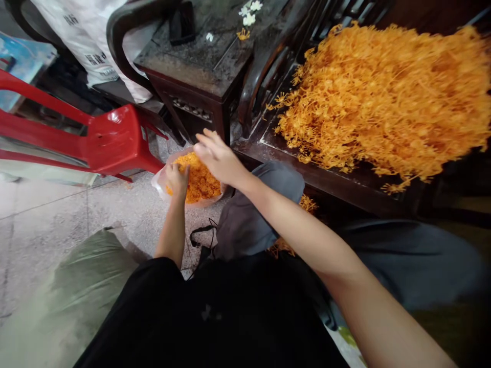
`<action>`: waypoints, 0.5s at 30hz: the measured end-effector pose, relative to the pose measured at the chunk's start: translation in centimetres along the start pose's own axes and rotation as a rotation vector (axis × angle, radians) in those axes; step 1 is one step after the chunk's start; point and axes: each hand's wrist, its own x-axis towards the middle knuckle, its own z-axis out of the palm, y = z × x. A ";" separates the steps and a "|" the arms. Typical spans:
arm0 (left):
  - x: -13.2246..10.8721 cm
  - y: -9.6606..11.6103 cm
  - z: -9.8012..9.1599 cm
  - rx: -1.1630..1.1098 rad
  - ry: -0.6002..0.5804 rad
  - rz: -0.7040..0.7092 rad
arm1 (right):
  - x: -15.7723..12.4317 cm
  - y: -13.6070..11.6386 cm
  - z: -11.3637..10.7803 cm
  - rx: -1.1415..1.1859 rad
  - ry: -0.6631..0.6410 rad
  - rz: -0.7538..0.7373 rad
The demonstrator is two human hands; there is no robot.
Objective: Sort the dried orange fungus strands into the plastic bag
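In the bag (157, 186), orange pieces (201, 184) lie between our left hand (177, 179), grip unclear, and right hand (218, 159), fingers loosely extended.

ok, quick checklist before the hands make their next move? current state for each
1. Pale bag open at the top: ok, orange strands show inside.
2. Both hands at the bag: ok, left hand at its left side, right hand at its upper right.
3. Hands apart from each other: ok, orange shows between them.
4. Anything in the fingers: cannot tell, blurred and too small.
5. Red chair off the bag: cannot tell, its near leg reaches the bag's edge in view.
6. Orange heap on the dark bench: ok, though some strands reach its front edge.
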 end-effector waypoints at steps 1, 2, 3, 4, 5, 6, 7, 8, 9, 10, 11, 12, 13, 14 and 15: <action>-0.4 -0.7 0.5 0.078 0.003 -0.094 | -0.8 0.1 -1.8 0.106 0.099 -0.053; -0.9 -1.3 1.1 0.153 -0.007 -0.188 | -1.8 0.3 -3.6 0.202 0.148 -0.096; -1.4 -1.8 1.6 0.218 -0.030 -0.267 | -2.8 0.7 -5.6 0.272 0.191 -0.116; -1.8 -2.0 2.0 0.265 -0.059 -0.320 | -3.9 1.2 -7.6 0.304 0.261 -0.120; -2.1 -2.2 2.3 0.299 -0.090 -0.358 | -5.0 1.8 -9.6 0.309 0.336 -0.114; -2.1 -2.2 2.3 0.324 -0.116 -0.388 | -6.1 2.5 -11.6 0.307 0.425 -0.104; -2.0 -2.0 2.1 0.339 -0.136 -0.412 | -7.1 3.2 -13.7 0.295 0.493 -0.092; -1.7 -1.9 1.7 0.347 -0.150 -0.431 | -8.0 4.0 -15.7 0.259 0.553 -0.072; -1.2 -1.7 1.2 0.351 -0.158 -0.446 | -8.9 4.8 -17.8 0.201 0.602 -0.044; -0.6 -1.5 0.7 0.351 -0.161 -0.455 | -9.8 5.6 -19.8 0.120 0.637 -0.008; -0.1 -1.4 0.3 0.348 -0.161 -0.458 | -10.7 6.4 -21.9 0.014 0.665 0.038; 0.5 -1.3 0.0 0.347 -0.161 -0.457 | -11.6 7.2 -23.9 -0.117 0.685 0.092; 1.0 -1.3 -0.2 0.346 -0.174 -0.456 | -12.5 8.0 -25.7 -0.267 0.700 0.153; 1.3 -1.3 -0.3 0.350 -0.200 -0.454 | -13.5 8.8 -27.4 -0.424 0.704 0.223; 1.6 -1.4 -0.4 0.360 -0.226 -0.453 | -14.4 9.6 -28.8 -0.575 0.694 0.302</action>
